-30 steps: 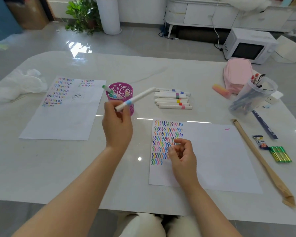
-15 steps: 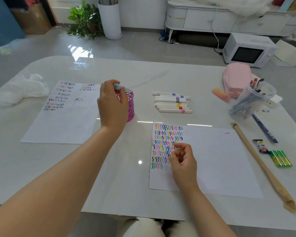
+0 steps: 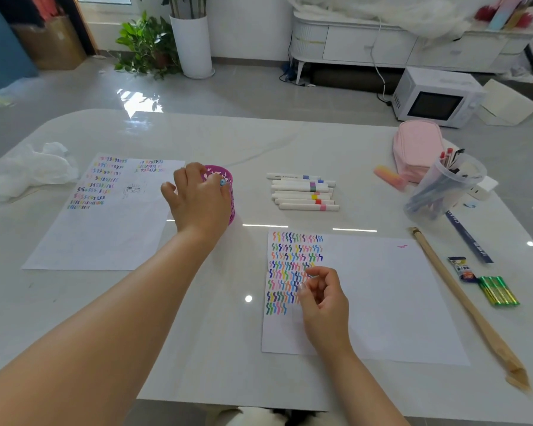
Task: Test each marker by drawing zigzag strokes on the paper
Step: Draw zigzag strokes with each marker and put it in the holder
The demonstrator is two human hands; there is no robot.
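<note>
My left hand (image 3: 197,201) reaches over the pink perforated pen cup (image 3: 230,207). Its thumb and forefinger are at the blue end of a marker (image 3: 222,182) that stands in the cup. My right hand (image 3: 322,302) rests on the near sheet of paper (image 3: 382,296), fingers loosely curled and holding nothing I can see. Rows of coloured zigzag strokes (image 3: 293,265) fill that sheet's left side. Several white markers (image 3: 303,195) with coloured bands lie side by side behind the sheet.
A second sheet with zigzags (image 3: 105,216) lies at the left, beside a crumpled white plastic bag (image 3: 28,170). At the right are a pink pouch (image 3: 416,149), a clear tub of pens (image 3: 443,186), a long wooden stick (image 3: 462,299), a blue ruler (image 3: 468,238) and green packets (image 3: 499,290).
My left hand carried the blue marker from mid-air in front of the cup to the cup and lowered it in. My right hand stayed on the paper.
</note>
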